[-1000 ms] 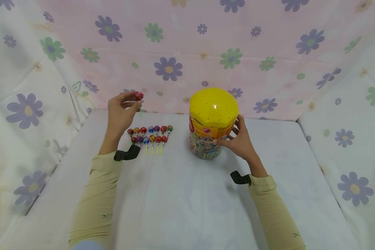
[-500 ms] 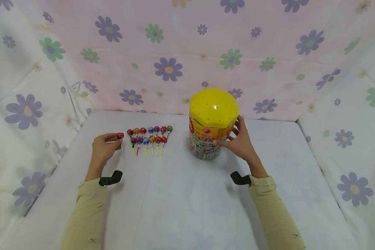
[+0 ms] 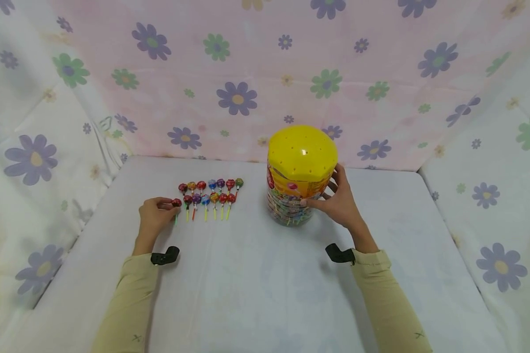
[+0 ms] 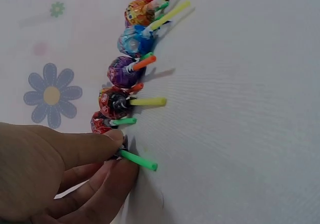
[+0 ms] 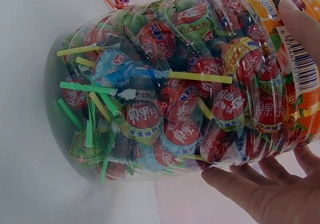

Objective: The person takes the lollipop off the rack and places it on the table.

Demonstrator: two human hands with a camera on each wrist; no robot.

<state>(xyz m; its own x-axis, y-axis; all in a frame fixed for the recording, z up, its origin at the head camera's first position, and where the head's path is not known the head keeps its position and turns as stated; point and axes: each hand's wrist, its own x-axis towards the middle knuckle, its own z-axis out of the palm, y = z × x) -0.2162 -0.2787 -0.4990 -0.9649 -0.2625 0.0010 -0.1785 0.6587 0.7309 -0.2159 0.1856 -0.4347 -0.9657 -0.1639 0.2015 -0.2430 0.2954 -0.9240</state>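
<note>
My left hand (image 3: 156, 217) pinches a dark red lollipop (image 3: 176, 202) with a green stick (image 4: 140, 161) at the left end of the front row of lollipops. In the left wrist view thumb and fingers cover most of its wrapped head. Beside it lie two rows of wrapped lollipops, among them a purple one (image 4: 123, 71) and a blue one (image 4: 135, 41), front-row sticks pointing toward me. My right hand (image 3: 335, 200) grips the side of a large clear jar (image 3: 287, 208) with a yellow lid (image 3: 304, 152). Through its wall many wrapped lollipops (image 5: 142, 119) show, with an orange label above them.
Everything stands on a table with a white cloth (image 3: 247, 284). Behind it hangs a pink flowered curtain (image 3: 181, 63), and white flowered cloth (image 3: 31, 206) closes off the sides. Each wrist wears a black camera mount (image 3: 165, 256).
The left hand has come down from above the rows to the table at their left end with the red lollipop, then shifted slightly right. The right hand and the jar have stayed put.
</note>
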